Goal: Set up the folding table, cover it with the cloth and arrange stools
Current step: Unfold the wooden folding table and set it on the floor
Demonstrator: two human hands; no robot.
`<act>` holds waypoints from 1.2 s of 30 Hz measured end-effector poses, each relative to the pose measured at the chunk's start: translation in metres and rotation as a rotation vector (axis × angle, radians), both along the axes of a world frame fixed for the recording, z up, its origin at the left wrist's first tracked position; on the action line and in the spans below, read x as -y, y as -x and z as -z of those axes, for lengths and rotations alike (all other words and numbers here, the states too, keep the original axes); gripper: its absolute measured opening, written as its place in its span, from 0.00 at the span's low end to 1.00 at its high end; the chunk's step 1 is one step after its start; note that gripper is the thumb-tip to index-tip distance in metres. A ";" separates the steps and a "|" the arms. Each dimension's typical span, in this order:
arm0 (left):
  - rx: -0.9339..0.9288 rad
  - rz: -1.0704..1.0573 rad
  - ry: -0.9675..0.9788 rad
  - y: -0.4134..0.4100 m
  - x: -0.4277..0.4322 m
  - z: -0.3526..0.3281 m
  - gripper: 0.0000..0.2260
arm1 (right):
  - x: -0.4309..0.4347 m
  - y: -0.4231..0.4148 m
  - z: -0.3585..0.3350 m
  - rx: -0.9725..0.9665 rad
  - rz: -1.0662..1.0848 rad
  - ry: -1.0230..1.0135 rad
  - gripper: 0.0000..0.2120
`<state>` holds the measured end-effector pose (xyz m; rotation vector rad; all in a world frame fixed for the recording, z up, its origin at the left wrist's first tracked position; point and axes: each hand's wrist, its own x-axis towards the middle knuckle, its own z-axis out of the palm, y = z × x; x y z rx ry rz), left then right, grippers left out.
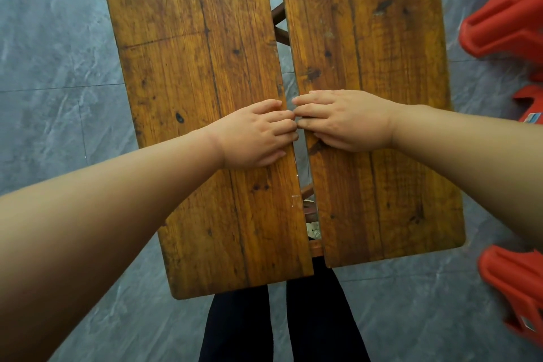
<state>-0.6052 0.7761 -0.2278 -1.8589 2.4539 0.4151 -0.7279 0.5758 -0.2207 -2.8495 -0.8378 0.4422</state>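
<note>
Two plank halves of folding table (205, 67) from above, narrow gap btwn them. At far left, grey marbled floor tiles (53, 53) w/ thin grout lines. On left half, left hand (252, 135), fingers curled over inner edge into gap, gripping it. Thru gap: dark frame slats, bit of metal hardware; below near end, dark trouser legs (293, 326). On right half, right hand (346, 117), fingers hooked over that inner edge likewise, fingertips of both hands meeting. Wood orange-brown, worn, knots and scratches. At far right, red plastic stools (505, 17) on floor, just beside table.
</note>
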 end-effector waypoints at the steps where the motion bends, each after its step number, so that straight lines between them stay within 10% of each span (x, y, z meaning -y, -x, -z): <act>1: 0.004 0.002 -0.002 0.000 -0.001 0.000 0.20 | 0.000 0.001 0.000 0.001 -0.001 0.005 0.19; 36: -0.004 -0.557 -0.410 0.047 -0.065 -0.010 0.31 | -0.033 0.066 -0.007 -0.185 0.428 0.059 0.26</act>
